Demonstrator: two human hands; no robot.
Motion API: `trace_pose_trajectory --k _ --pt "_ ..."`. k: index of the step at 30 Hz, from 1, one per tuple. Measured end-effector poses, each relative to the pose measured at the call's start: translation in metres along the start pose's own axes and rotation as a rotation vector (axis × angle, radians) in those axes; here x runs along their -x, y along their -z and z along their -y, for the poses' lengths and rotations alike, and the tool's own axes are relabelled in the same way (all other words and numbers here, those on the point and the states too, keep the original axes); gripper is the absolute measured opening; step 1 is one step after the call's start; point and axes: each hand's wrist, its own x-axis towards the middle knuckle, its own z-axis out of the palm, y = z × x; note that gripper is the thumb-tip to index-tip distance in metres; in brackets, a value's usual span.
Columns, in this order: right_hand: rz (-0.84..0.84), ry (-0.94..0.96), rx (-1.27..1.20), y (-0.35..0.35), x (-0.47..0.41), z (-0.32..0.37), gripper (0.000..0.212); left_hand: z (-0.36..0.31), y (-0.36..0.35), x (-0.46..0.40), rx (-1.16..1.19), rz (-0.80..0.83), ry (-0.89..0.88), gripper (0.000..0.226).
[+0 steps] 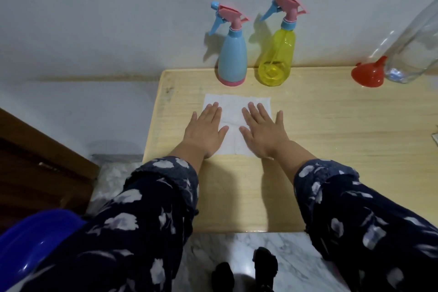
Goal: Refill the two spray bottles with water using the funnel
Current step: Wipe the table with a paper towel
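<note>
Hands lie flat, palms down, on a white paper towel [233, 111] spread on the light wooden table [331, 130]. The left hand [205, 131] covers the towel's left edge and the right hand [263, 131] its right part, fingers stretched out and slightly spread, holding nothing. Both forearms come in from below in dark sleeves [151, 208] with a pale floral print, pushed back above the wrists.

Beyond the towel, at the far edge of the table against the pale wall [94, 19], stand two spray bottles, upright and close beside each other without touching. The blue spray bottle [232, 58] on the left is opaque with a pink base; the yellow spray bottle [277, 57] on the right is see-through (how much liquid it holds is hard to tell). Each still wears its pink and blue trigger head, nozzles pointing left.

Well to the right, the red funnel [367, 73] lies on its side on the table, spout up and to the right, just beside a clear plastic bottle [412, 47] cut off by the frame's edge.

A blue plastic object [35, 234] sits at lower left, and a marble-patterned floor [237, 249] shows below the table's near edge.
</note>
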Motion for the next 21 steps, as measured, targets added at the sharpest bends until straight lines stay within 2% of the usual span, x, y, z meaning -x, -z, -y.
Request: trace_pose_trajectory --k 8,13,18,21 --pt "0.016 0.084 0.052 0.003 0.028 0.003 0.053 -0.003 -0.009 0.040 0.029 -0.004 0.001 0.064" --pt "-0.016 0.050 0.034 0.001 0.033 0.005 0.056 -0.008 0.002 0.042 0.020 -0.134 0.024 0.059" --pt "0.000 0.014 0.001 0.004 0.023 -0.001 0.060 -0.005 0.011 0.020 0.187 -0.121 0.184 0.053" --pt "0.034 0.014 0.002 0.004 0.018 -0.001 0.061 -0.001 0.010 0.010 0.171 -0.075 0.176 0.054"
